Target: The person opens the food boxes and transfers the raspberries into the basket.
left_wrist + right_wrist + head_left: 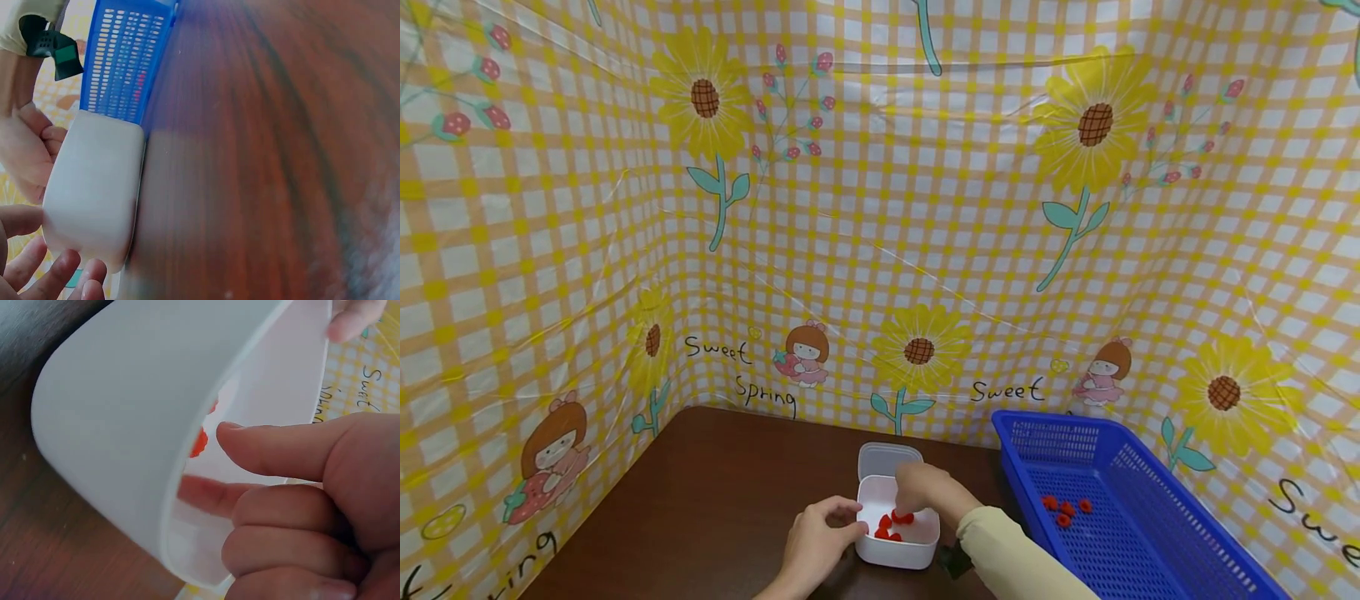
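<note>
A white lidded box (898, 553) stands on the brown table with several small red bumpy-edged pieces (884, 522) inside. My left hand (822, 533) is at its left side, thumb and fingertips touching the outer wall. In the left wrist view the box (97, 181) hides part of the other hand, and the left fingers (59, 275) are spread. My right hand (921, 490) reaches into the box from the right. In the right wrist view its thumb and index finger stand apart beside a red piece (199, 443), the other fingers are curled, and nothing shows between them.
A blue perforated basket (1120, 533) stands at the right, with several red pieces (1065, 508) on its floor. The box's translucent lid (889, 459) leans up behind it. A checked flower-print cloth (850, 275) walls the back and sides of the brown table (722, 492).
</note>
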A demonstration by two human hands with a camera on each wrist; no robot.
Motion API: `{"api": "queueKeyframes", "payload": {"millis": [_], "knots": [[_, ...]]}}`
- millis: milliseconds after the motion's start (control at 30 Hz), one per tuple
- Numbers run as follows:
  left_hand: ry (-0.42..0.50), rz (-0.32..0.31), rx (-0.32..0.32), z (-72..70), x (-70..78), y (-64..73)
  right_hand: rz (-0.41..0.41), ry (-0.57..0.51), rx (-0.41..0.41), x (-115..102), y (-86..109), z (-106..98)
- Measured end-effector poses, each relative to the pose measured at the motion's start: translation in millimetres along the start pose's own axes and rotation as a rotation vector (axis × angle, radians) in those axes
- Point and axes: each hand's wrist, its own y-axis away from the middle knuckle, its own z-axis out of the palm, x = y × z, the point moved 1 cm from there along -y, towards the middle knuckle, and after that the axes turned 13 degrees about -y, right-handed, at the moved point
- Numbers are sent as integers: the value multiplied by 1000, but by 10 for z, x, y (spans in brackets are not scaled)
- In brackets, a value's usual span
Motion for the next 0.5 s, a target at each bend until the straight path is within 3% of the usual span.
{"api": "queueKeyframes", "payload": {"millis": [167, 500], "knots": [[-6, -2, 3, -10, 9, -2, -4, -38, 23, -5, -15, 16], [3, 4, 3, -9, 7, 11, 33, 90, 88, 2, -10, 135]]}}
